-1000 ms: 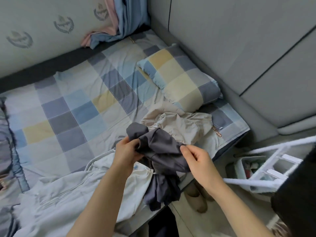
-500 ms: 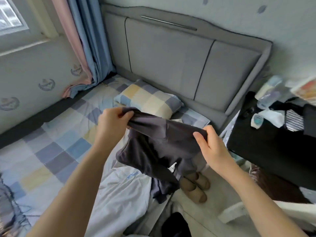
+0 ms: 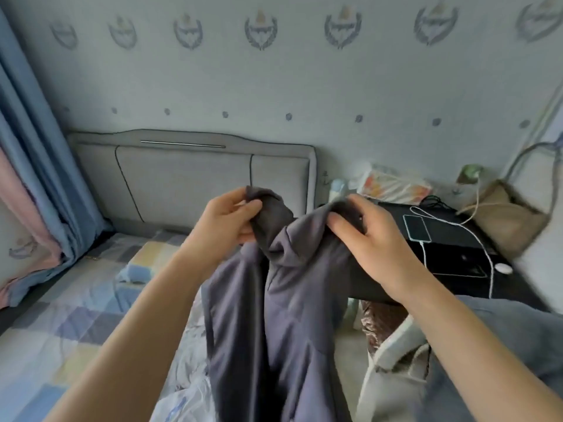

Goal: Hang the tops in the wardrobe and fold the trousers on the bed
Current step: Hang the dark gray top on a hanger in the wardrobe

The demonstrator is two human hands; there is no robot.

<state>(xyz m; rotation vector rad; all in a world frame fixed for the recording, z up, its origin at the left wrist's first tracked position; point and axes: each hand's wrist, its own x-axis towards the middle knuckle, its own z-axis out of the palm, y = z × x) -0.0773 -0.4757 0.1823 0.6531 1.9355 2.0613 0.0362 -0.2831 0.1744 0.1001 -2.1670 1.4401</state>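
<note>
While held up over the bed (image 3: 61,336), the grey garment (image 3: 274,315) hangs at centre frame, from twelve o'clock at the hands down to six o'clock at the lower edge.

Item 1, garment. Dark grey, thin, matte knit; whether trousers or a top cannot be told, as its top edge is bunched. Judged light, very soft, no stiffness at all, slightly slick; it will drape and collapse wherever it is not supported. Not fragile.

Item 2, left hand (image 3: 225,220). At eleven o'clock of the garment, fingers curled, gripping a gathered wad of the top edge.

Item 3, right hand (image 3: 368,239). At one o'clock of the garment, thumb and fingers pinching the other end of the same edge. Cloth between the two hands sags in a fold.

Handling note. Best taken at the two outer corners of the top hem or waistband, hands well apart, so its own weight pulls it flat; the present bunched hold will likely leave creases.

Item 4, surroundings. Headboard (image 3: 189,184) at twelve o'clock; curtain (image 3: 27,178) at nine o'clock; black bench (image 3: 451,254) at three o'clock carrying a phone (image 3: 416,227) on a white cable (image 3: 475,239).
</note>
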